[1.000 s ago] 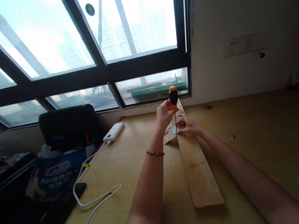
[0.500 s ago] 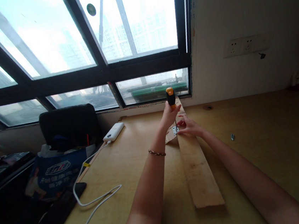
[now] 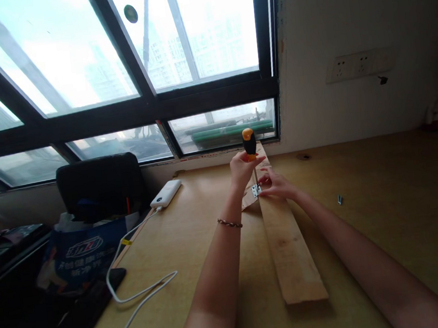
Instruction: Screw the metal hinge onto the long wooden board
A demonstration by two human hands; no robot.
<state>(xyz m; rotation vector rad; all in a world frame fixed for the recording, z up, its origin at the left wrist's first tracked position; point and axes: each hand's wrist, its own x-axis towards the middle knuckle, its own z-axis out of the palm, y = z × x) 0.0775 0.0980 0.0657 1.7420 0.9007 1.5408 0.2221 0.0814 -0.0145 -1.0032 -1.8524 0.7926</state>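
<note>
An orange-and-black screwdriver (image 3: 249, 141) stands nearly upright, the lower part of its handle gripped by the fingers of my left hand (image 3: 242, 170). Its thin shaft runs down to a small silver hinge (image 3: 255, 190) that lies on the wood. My right hand (image 3: 277, 184) rests on the long wooden board (image 3: 293, 252), thumb and fingers pinched at the hinge's right side. Whether a screw sits under the tip is too small to tell. Left of the long board, a shorter wooden piece (image 3: 248, 199) shows under the hinge, partly hidden by my left wrist.
Two loose screws (image 3: 339, 200) lie on the wooden table (image 3: 384, 251) to the right. A white power bank (image 3: 166, 193) with a white cable (image 3: 146, 291) is at the left. Beyond the table's left edge are a black chair (image 3: 101, 184) and a blue bag (image 3: 87, 251).
My left hand has turned slightly on the screwdriver handle, its knuckles shifting left and its fingers loosening a little. My right hand keeps its place at the hinge.
</note>
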